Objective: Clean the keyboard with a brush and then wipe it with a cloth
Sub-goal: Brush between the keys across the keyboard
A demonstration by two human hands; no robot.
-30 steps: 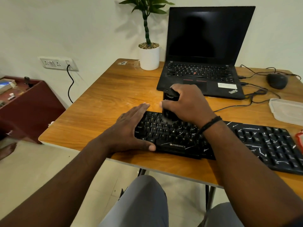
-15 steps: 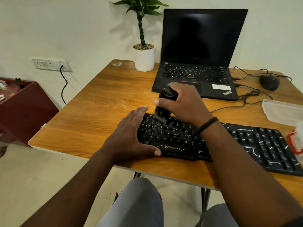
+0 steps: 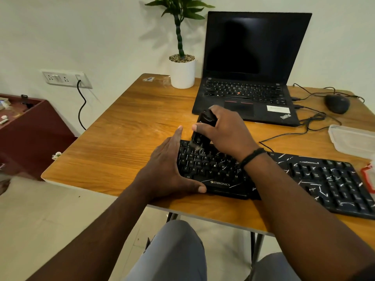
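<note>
A wooden table (image 3: pixel 125 142) is filling the scene, carrying an open black laptop (image 3: pixel 249 78) at the far side with a white potted plant (image 3: pixel 182 72) to its left. Lying along the near edge, the black keyboard (image 3: pixel 304 175) is stretching from the middle off to the right. The person's left hand (image 3: pixel 168 171) is resting flat against the keyboard's left end, fingers straight and thumb lying along the near edge. The right hand (image 3: pixel 225 132) is curling its fingers round a black brush (image 3: pixel 203 126), holding it upright with the bristles touching the far-left keys. A dark mouse (image 3: pixel 337 103) is sitting far right, with a clear plastic container (image 3: pixel 353 138) nearer.
</note>
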